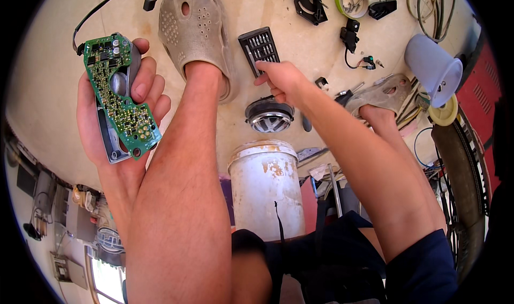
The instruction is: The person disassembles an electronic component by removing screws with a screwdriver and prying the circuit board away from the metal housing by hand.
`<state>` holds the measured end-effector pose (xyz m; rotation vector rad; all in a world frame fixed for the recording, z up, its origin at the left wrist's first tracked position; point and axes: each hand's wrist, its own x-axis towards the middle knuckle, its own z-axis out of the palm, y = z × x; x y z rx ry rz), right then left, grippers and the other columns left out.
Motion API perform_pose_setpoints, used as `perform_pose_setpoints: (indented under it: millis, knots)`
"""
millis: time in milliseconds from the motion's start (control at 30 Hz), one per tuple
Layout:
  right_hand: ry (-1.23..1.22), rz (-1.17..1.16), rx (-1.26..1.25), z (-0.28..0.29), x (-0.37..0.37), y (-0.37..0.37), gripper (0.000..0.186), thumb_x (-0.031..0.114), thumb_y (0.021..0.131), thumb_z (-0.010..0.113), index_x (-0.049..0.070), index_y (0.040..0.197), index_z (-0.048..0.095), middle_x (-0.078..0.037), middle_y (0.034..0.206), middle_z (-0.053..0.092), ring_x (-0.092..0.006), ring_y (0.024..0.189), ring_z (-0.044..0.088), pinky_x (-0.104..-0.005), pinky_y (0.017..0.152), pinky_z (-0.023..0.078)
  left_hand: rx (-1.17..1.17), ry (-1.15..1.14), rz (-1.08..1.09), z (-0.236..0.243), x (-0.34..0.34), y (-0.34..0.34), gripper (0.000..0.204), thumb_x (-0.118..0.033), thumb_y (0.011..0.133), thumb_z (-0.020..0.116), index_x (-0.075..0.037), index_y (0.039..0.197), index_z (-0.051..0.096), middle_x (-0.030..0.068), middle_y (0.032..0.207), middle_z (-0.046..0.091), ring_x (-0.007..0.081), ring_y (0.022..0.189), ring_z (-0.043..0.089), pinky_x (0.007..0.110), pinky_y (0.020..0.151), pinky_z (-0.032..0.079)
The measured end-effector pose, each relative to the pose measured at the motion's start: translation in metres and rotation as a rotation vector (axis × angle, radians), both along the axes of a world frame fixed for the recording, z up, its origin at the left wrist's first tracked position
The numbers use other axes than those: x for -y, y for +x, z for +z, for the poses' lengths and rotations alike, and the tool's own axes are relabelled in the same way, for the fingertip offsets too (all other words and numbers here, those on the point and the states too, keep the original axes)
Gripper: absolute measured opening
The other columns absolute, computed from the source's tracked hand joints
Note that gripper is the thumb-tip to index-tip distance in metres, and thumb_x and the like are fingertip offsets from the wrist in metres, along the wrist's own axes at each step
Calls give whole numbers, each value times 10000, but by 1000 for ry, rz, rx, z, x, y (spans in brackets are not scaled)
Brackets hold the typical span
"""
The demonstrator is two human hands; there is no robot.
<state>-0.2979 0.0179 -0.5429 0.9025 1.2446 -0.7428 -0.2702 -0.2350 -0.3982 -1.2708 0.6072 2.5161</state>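
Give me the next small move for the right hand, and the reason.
Probably have the right hand pinch one silver bit from the black bit case: its fingers are at the case's near end, the bits show in rows, and the left hand holds the green circuit board clear of the case.

Beige floor with scattered black parts

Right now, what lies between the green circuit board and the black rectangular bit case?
Head view: the left fingers, then a tan perforated clog worn on a foot.
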Motion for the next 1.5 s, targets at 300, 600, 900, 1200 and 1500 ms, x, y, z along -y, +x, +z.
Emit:
perform_pose_setpoints:
  millis: [300,600,900,1200,1500]
  knots:
    - [-288,799,-1019,9,3,5,373,118,837,631,80,1173,475,-194,779,659,-393,792,653,-483,675,503,-17,6,6,0,2,5,555,-399,989,281,58,1243,467,57,735,432,146,598,344,302,505,298]
    - [-589,1385,-899,1,-3,-17,482,81,810,641,120,1219,390,-151,773,678,-374,738,668,-481,620,511,-3,1,-3,5,3,3,544,-395,988,289,56,1235,468,54,733,430,144,593,338,300,500,297]
    - [-275,1033,-1114,-9,19,-57,554,255,816,729,13,1136,346,-224,823,665,-414,803,658,-488,674,520,14,-39,-17,4,0,1,536,-392,990,303,58,1227,470,54,725,431,143,578,336,298,485,291]
    - [125,643,-957,-14,0,-44,562,476,808,709,-76,841,612,-257,827,670,-410,852,665,-471,735,517,7,8,-8,-3,-7,-5,531,-391,990,291,53,1221,468,63,719,430,145,575,335,300,484,289]
    - [221,434,-651,-18,-16,-12,614,527,816,682,-87,796,670,-289,819,672,-419,821,672,-461,741,514,-16,-40,-11,27,-10,-3,535,-401,988,295,50,1217,468,64,718,434,149,572,350,293,484,307]
